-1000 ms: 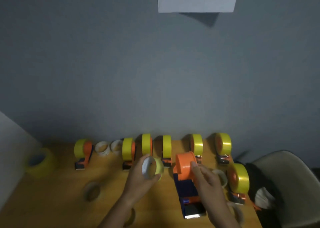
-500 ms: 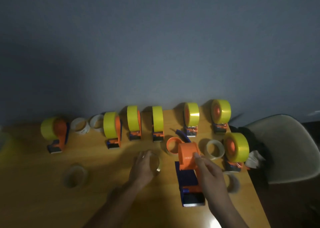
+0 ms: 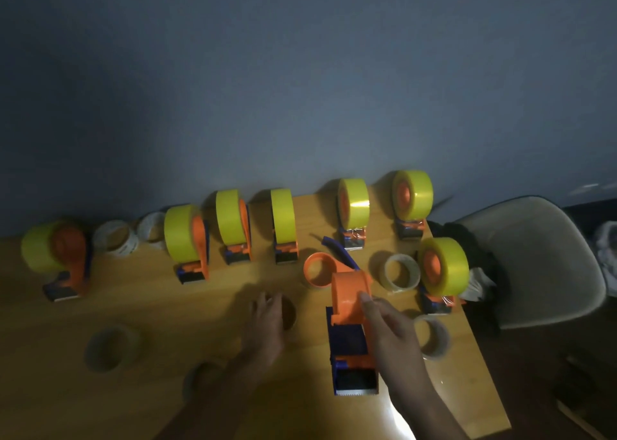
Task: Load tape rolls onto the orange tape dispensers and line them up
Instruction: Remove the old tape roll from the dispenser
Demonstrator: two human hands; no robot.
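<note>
Both hands are low over the wooden table [image 3: 167, 306], seen from the head camera. A second ago the left hand [image 3: 267, 319] held a clear tape roll [image 3: 287, 311] up in the air beside the empty dispenser [image 3: 350, 326]; now it has come down, fingers spread loosely over that roll, which appears to lie flat on the wood, though the dim light makes the contact hard to judge. Right hand [image 3: 390, 333] keeps its fingers curled on the dispenser's orange drum, as before. So the roll has been set down rather than loaded, and this dispenser is not yet fitted; perhaps the roll was the wrong one or needs turning.

Along the far edge stand loaded dispensers with yellow rolls [image 3: 230, 219], six in a rough row, and a seventh [image 3: 440, 266] nearer on the right, out of line. A loose orange ring [image 3: 319, 269] lies just behind the drum. Spare clear rolls [image 3: 400, 272] lie scattered about, one [image 3: 432, 338] close beside the right wrist, where it could get knocked. A pale chair [image 3: 534, 259] stands off the table's right end.
</note>
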